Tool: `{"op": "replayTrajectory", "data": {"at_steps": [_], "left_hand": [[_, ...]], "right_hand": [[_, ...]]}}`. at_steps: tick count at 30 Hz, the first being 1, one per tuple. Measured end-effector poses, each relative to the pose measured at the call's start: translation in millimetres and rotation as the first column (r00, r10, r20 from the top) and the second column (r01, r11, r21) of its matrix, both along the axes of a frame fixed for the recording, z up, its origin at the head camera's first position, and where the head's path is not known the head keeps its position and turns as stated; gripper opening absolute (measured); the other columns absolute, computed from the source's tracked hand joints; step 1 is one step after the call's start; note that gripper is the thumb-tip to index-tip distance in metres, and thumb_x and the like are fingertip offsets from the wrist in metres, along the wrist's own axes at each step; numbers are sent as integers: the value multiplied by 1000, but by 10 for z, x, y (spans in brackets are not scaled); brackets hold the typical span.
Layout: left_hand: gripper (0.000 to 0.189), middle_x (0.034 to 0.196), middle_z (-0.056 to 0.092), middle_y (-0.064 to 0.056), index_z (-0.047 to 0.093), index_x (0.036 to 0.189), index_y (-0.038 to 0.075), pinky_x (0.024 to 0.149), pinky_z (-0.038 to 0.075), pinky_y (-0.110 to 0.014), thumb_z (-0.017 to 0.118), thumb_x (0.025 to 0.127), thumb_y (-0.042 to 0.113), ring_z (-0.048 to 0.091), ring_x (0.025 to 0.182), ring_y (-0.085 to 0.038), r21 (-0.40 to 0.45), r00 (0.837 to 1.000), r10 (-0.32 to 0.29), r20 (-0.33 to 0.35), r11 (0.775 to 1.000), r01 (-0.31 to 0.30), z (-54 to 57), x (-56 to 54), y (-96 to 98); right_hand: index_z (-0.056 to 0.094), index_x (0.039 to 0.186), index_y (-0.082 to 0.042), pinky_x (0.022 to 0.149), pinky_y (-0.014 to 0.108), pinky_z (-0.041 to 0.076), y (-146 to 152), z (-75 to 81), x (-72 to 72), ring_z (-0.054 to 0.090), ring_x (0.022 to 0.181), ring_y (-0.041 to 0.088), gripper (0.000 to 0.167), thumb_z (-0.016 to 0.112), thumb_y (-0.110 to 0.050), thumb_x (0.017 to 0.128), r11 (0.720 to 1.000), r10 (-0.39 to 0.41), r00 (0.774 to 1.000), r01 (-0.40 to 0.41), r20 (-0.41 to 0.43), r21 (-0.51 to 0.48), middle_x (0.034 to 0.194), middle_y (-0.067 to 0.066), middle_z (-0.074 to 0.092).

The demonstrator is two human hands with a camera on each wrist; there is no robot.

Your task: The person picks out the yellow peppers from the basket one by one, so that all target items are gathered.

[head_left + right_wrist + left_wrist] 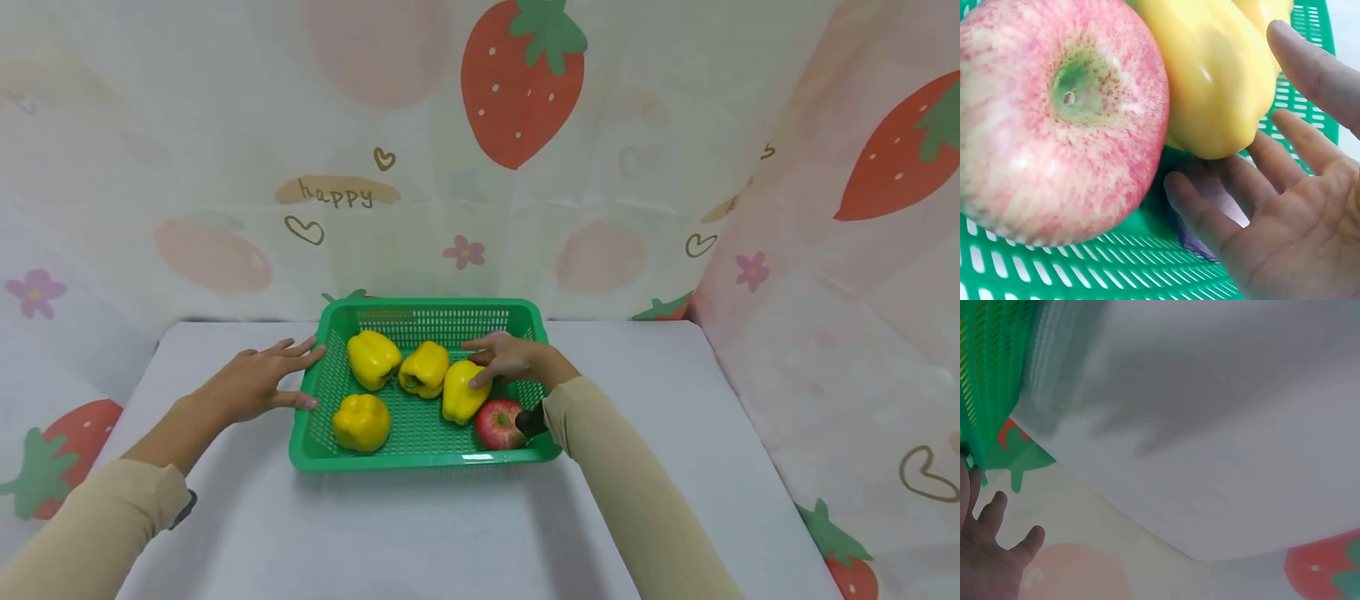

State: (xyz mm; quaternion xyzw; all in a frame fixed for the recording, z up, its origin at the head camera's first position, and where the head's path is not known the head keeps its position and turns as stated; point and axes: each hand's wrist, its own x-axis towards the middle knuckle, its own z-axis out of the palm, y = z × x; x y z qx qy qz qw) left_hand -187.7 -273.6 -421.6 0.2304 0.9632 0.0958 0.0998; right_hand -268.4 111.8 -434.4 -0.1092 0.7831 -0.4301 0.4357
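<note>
Fingers of the right hand [516, 357] were spread loosely, grasping nothing visibly, beside the rightmost yellow pepper [462, 396] and a partly hidden purple item [1192, 242], near the apple [497, 424] at the right end of the green basket [390, 461]. Those of the left hand [258, 379] stretched out at its left rim; contact was uncertain. A sound grasp probably needed thumb and fingertips set on opposite sides, clear of the apple, with the left bracing the rim lightly.

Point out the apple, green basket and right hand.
Apple [498, 425]: head view, top near the stem.
Green basket [390, 462]: head view, near-side rim.
Right hand [514, 357]: head view, back of the hand.
</note>
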Motion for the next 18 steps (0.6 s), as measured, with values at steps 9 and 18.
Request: {"op": "replayTrajectory", "data": {"at_steps": [9,18], "left_hand": [[82,156,35,-21,41,150,6,102,29,-76,74,86,45,30,140,-53,1,1000,7,4,1000,-7,-11,5,10],[82,156,35,-21,42,150,6,102,29,-77,75,85,45,29,140,-53,-4,1000,14,4,1000,-14,31,9,12]], "right_hand": [[29,158,-21,108,62,38,-28,-117,-39,31,146,35,82,74,-14,90,998,17,999,-19,29,63,162,13,27],[29,158,-17,117,49,29,-92,-164,-52,25,149,33,84,74,-4,88,1000,-9,998,7,62,21,163,18,22]]}}
